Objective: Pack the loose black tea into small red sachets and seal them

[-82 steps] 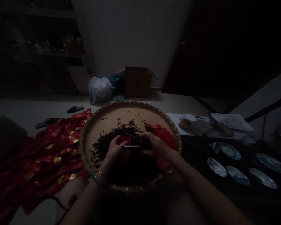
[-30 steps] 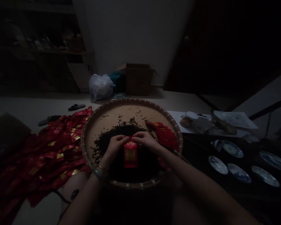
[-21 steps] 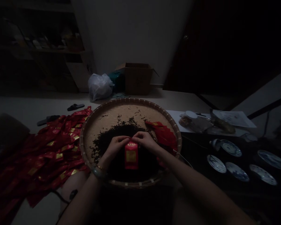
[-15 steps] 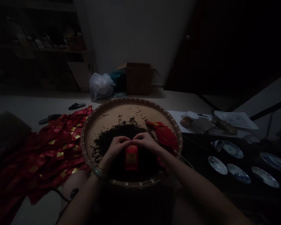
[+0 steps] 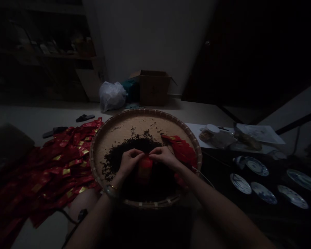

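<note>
Both my hands meet over a round woven tray (image 5: 106, 138) that holds a heap of dark loose tea leaves (image 5: 119, 155). My left hand (image 5: 128, 162) and my right hand (image 5: 164, 157) pinch the top edge of a small red packet (image 5: 145, 167), which hangs between them above the leaves. Its lower part is in shadow. A stack of flat red packets (image 5: 182, 148) lies in the tray just right of my right hand.
A large spread of red packets with gold labels (image 5: 54, 169) covers the floor to the left. Blue-and-white saucers (image 5: 251, 173) sit on a dark surface to the right. A cardboard box (image 5: 154, 88), a white plastic bag (image 5: 111, 95) and slippers (image 5: 84, 118) lie beyond.
Earlier my hands held the packet flat with a dark tool at its mouth. Since then they hold it upright by its top, and it has sunk slightly lower into shadow.
</note>
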Action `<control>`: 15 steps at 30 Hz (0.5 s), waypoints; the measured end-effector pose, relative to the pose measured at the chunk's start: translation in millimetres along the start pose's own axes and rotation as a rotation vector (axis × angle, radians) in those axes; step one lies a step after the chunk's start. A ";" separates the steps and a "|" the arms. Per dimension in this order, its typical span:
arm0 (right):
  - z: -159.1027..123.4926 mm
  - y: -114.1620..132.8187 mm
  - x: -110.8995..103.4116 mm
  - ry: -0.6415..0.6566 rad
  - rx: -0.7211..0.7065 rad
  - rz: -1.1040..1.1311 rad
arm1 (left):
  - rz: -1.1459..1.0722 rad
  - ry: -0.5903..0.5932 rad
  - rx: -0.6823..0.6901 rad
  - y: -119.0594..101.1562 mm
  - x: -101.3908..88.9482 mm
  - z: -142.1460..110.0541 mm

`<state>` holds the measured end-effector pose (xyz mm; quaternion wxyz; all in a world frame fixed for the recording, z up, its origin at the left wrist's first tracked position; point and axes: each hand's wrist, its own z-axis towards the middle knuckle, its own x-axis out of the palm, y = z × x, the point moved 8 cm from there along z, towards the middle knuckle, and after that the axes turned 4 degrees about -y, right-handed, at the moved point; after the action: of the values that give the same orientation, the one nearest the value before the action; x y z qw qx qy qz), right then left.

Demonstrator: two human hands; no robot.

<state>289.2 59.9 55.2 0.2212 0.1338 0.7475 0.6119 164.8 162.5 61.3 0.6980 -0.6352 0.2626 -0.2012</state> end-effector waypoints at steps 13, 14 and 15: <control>-3.1 5.1 -3.3 -0.069 -0.068 -0.028 | -0.061 0.074 -0.045 -0.3 1.0 -3.1; -3.0 4.7 -2.2 -0.067 -0.059 -0.023 | -0.066 0.073 -0.035 -1.0 0.2 -2.9; -3.0 3.9 -1.3 -0.065 -0.046 -0.016 | -0.067 0.071 -0.023 -1.7 -0.4 -2.6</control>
<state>288.6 57.6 59.7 0.2532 0.1424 0.7269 0.6223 162.9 160.5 62.9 0.6736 -0.6441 0.2680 -0.2440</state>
